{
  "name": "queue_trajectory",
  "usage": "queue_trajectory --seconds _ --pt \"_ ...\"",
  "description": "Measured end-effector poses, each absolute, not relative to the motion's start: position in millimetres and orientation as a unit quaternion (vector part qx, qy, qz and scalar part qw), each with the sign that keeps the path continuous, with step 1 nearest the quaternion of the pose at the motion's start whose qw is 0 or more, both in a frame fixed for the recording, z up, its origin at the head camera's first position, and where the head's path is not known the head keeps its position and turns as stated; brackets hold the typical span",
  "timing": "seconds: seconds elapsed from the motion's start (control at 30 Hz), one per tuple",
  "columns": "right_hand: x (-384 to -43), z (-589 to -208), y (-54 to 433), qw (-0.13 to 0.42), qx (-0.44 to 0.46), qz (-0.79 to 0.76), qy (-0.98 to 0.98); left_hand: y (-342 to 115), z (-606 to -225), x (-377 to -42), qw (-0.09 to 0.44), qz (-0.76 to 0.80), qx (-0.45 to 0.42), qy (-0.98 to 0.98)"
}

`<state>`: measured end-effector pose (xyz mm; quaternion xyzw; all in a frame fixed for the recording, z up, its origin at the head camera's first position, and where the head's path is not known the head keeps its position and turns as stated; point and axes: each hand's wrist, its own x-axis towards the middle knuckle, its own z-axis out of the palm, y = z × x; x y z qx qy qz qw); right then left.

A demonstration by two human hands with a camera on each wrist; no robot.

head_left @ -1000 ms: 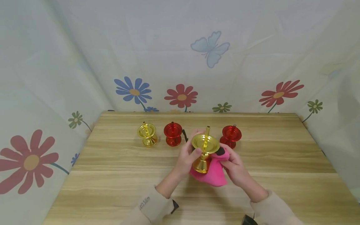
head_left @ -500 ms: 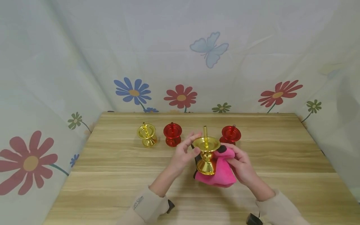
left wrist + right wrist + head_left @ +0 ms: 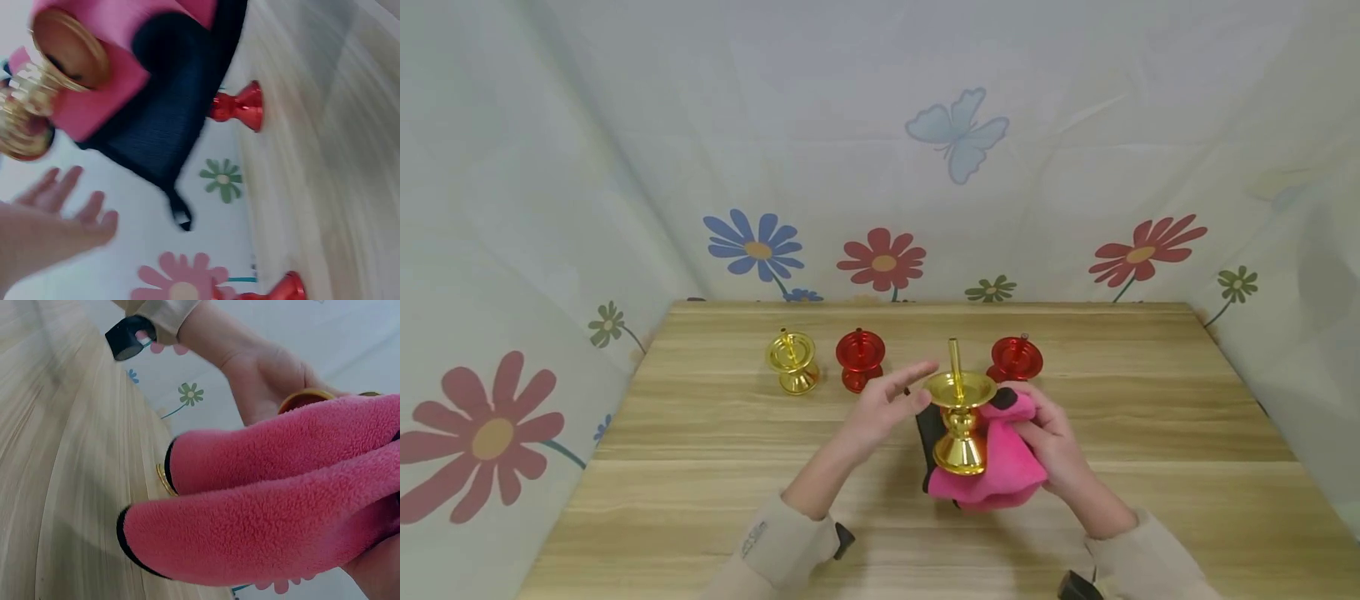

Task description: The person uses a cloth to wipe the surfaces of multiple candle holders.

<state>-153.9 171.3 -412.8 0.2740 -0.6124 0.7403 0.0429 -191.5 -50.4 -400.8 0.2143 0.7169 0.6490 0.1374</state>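
A gold candle holder (image 3: pixel 961 429) with a tall central tube stands upright in the air above the table, a pink cloth (image 3: pixel 1003 462) with black edging wrapped behind it. My right hand (image 3: pixel 1051 429) grips the cloth and, through it, the holder's right side. Just left of the dish, my left hand (image 3: pixel 880 408) has its fingers extended, apart from the holder; the left wrist view shows a gap between that hand (image 3: pixel 59 219) and the gold holder (image 3: pixel 69 47). Folds of the pink cloth (image 3: pixel 269 531) hide most of my right fingers in the right wrist view.
Behind on the wooden table (image 3: pixel 715 467) stand another gold candle holder (image 3: pixel 797 379), a red one (image 3: pixel 861 350), and a second red one (image 3: pixel 1017 358) partly covered by my right hand. A flower-printed curtain (image 3: pixel 1060 167) encloses the back and sides.
My left hand has let go of the gold candle holder and moved away to the left. The right hand has carried holder and cloth slightly right and nearer, exposing the cloth's black underside.
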Motion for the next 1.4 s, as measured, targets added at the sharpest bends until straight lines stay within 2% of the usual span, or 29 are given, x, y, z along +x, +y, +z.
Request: queue_trajectory --seconds 0.13,0.23,0.37,0.5,0.7,0.83,1.0,1.1,1.2,1.4 --pt "-155 -414 172 0.090 0.260 0.687 -0.673 -49 -392 -183 0.114 0.615 0.179 0.759" --pt "-156 -415 171 0.132 0.267 0.622 -0.724 -45 -388 -178 0.116 0.579 0.178 0.787" --pt "-156 -417 169 0.157 0.282 0.608 -0.726 -41 -388 -176 0.121 0.575 0.192 0.786" --pt "-156 -417 168 0.151 0.278 0.656 -0.685 -41 -394 -179 0.132 0.606 0.234 0.748" --pt "-157 -416 169 0.093 0.281 0.715 -0.633 -46 -405 -190 0.180 0.639 0.277 0.695" --pt "-158 -417 170 0.091 0.268 0.722 -0.631 -45 -408 -192 0.128 0.613 0.221 0.748" --pt "-157 -420 170 0.143 0.240 0.686 -0.672 -39 -404 -184 0.060 0.551 0.168 0.815" --pt "-157 -422 170 0.168 0.242 0.654 -0.697 -36 -399 -179 0.053 0.500 0.182 0.845" --pt "-157 -422 171 0.168 0.243 0.645 -0.705 -35 -397 -177 0.059 0.476 0.196 0.855" --pt "-161 -420 174 0.100 0.257 0.712 -0.646 -41 -402 -188 0.095 0.509 0.284 0.807"
